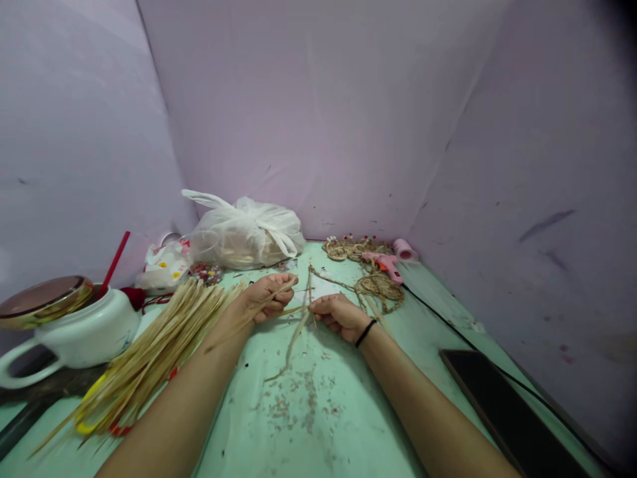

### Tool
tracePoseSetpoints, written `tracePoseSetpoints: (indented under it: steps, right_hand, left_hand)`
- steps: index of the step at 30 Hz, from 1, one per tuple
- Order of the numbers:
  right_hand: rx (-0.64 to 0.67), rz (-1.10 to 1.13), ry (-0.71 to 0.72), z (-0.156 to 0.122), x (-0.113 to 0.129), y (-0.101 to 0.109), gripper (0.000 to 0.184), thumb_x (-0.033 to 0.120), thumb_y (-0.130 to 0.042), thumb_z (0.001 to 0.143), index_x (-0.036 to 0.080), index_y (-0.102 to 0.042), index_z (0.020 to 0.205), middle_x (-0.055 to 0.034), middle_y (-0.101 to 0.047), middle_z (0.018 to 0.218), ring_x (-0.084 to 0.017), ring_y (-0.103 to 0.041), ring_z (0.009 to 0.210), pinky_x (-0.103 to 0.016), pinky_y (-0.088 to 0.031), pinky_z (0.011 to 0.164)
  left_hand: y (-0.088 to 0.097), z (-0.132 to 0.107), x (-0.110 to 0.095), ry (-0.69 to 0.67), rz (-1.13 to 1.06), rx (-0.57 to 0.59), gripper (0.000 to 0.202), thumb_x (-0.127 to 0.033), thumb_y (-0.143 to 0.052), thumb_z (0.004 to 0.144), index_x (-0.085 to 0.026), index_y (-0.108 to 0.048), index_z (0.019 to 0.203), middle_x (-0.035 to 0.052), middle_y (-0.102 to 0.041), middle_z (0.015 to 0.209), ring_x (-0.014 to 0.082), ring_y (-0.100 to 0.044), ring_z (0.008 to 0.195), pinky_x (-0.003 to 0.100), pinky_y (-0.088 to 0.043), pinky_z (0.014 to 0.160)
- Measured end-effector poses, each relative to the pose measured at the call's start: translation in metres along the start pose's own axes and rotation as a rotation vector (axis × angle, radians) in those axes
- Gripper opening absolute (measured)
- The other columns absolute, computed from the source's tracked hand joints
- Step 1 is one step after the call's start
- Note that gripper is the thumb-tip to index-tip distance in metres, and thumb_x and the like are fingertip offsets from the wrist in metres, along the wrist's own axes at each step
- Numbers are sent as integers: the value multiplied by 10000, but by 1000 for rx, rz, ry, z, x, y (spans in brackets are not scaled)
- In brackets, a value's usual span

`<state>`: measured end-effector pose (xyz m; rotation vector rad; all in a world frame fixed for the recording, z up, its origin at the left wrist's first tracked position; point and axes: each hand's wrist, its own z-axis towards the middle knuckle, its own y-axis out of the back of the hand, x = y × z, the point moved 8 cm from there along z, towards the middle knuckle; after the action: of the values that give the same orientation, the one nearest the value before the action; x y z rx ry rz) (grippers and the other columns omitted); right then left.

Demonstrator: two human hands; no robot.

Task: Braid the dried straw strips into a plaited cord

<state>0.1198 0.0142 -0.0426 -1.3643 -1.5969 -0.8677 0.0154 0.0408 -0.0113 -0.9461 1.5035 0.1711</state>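
Observation:
My left hand [271, 297] is closed on a pale straw strand, whose loose end trails back over my left forearm. Just to its right, my right hand [341, 315] pinches a thin braided straw cord [309, 285] where several strands meet. One loose strand [291, 352] hangs from that point down to the green table. The cord runs up from my fingers, bends, and leads right towards a coil of braided cord [381, 292]. Left of my left arm lies a large bundle of dry straw strands [169, 332].
A pink glue gun [383, 264] with a black cable rests by the coil, near a pink spool [404, 250]. A phone [502, 405] lies at right. At left stands a white mug [94, 332] with a lid and red straw. A tied plastic bag [243, 232] sits at the back.

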Motion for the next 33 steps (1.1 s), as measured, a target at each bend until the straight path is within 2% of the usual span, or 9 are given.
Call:
tracePoseSetpoints:
  steps: [4,8,13,16,20,24,27,29,33]
  right_hand:
    - [-4,-7,-3,-1,1,0,117,165,-526,645,132,-493,537,67,-379,377,-14,-172,282,-195,-49,316]
    - [6,-6,-2,-2,1,-1,117,166,-526,647,132,-496,539,69,-379,370,-14,-164,282,-196,-49,315]
    - [-2,-10,-3,0,-1,0,109,176,-536,649,137,-502,553,67,-388,361,-18,-170,280,-201,-47,313]
    - [-5,-4,-5,1,-1,1,98,180,-540,648,140,-506,565,67,-391,360,-19,-167,283,-201,-45,318]
    - [-5,-2,4,1,-1,1,84,183,-547,642,139,-517,578,68,-401,365,-20,-175,287,-206,-44,326]
    - [3,9,15,3,-2,1,66,178,-549,636,136,-525,591,54,-455,399,-19,-187,288,-210,-42,332]
    - [11,-1,17,3,-3,1,86,184,-543,644,136,-520,576,57,-431,381,-20,-182,283,-212,-41,333]
    - [14,-12,15,3,-3,1,107,189,-541,647,136,-512,559,63,-406,364,-20,-175,280,-211,-40,331]
    - [8,-21,13,2,-2,1,107,187,-541,638,137,-507,550,67,-397,363,-18,-171,278,-207,-44,325]
  left_hand:
    - [-4,0,-2,-14,-61,19,157,-131,-475,720,-209,-341,741,-108,-297,433,19,-99,261,113,-55,262]
    - [-3,-1,-5,-63,-80,22,189,-145,-541,707,-201,-367,757,-97,-342,458,16,-199,274,105,-126,277]
    - [1,-5,-12,-191,-93,-25,328,-116,-633,623,-174,-426,870,-34,-491,592,54,-457,448,126,-324,400]
    - [2,-6,-11,-191,-84,-54,449,-81,-663,581,-151,-454,972,-18,-525,647,73,-508,523,175,-395,504]
    - [-1,-3,-11,-198,-64,-23,613,-72,-691,542,-142,-463,1107,-18,-537,662,95,-544,581,209,-407,572]
    - [6,1,-6,-169,-63,-74,341,-90,-688,552,-78,-578,875,6,-546,615,98,-548,571,220,-416,595]
    - [15,3,-2,-128,-75,-174,161,-132,-671,586,-77,-571,700,3,-509,533,88,-512,492,198,-385,501]
    - [16,4,-2,-122,-62,-189,149,-153,-670,591,-86,-551,651,-7,-487,520,73,-470,437,186,-347,437]
    - [7,6,-1,-93,22,-115,185,-234,-666,628,-98,-542,639,-17,-460,490,73,-441,390,182,-314,380]
